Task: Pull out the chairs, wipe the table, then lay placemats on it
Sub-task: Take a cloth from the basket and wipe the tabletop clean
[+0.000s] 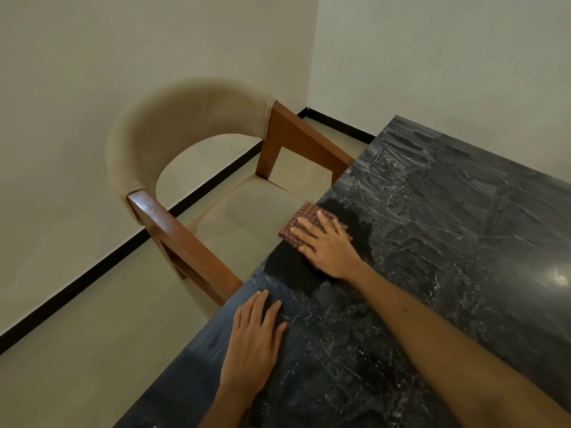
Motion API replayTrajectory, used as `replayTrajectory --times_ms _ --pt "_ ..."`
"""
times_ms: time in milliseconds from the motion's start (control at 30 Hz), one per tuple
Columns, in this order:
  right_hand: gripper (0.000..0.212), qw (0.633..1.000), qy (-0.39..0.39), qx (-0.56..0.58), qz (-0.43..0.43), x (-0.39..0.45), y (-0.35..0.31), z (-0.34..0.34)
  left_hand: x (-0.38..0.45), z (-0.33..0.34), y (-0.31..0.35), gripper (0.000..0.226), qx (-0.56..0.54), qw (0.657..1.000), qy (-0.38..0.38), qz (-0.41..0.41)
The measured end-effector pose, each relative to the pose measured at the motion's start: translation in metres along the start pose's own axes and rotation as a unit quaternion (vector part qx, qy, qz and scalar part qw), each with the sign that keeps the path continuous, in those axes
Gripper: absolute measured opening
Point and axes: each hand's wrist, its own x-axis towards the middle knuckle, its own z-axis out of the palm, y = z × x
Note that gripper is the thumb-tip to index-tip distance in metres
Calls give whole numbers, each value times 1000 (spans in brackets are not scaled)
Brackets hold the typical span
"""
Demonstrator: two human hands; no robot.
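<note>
A dark marble table (448, 242) fills the right and lower part of the view. My right hand (327, 242) lies flat with straight fingers on a folded red-checked cloth (304, 216) near the table's left edge. My left hand (256, 338) rests flat on the tabletop closer to me, by the same edge, holding nothing. A beige upholstered chair (191, 118) with brown wooden arms stands at that edge, facing the table, its seat partly out from under it.
White walls with a black skirting strip (92, 267) meet in the corner behind the chair. Beige floor (77, 366) shows to the left of the table. A bright light reflection sits on the tabletop at far right.
</note>
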Motion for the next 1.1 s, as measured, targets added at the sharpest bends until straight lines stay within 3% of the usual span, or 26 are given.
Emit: replayTrajectory --times_ms 167,300,467,600,767,933,1100 --pt "52 996 -18 2 88 21 45 -5 1 0 1 53 11 1000 3 1" --pt "52 995 -20 13 93 20 41 -6 1 1 0 55 11 1000 5 3" --pt "57 999 -43 2 5 -16 -3 -5 1 3 1 47 4 999 50 9" --pt "52 997 -6 6 -74 -69 -40 11 -3 2 4 42 31 995 95 26" --pt "48 995 18 -11 -100 -109 -35 22 -21 2 22 38 69 992 108 8" --pt "57 1000 -26 9 -1 -93 10 9 -40 12 39 59 44 995 74 39" --pt "56 990 -56 25 126 -79 74 5 -39 14 37 45 31 995 80 43"
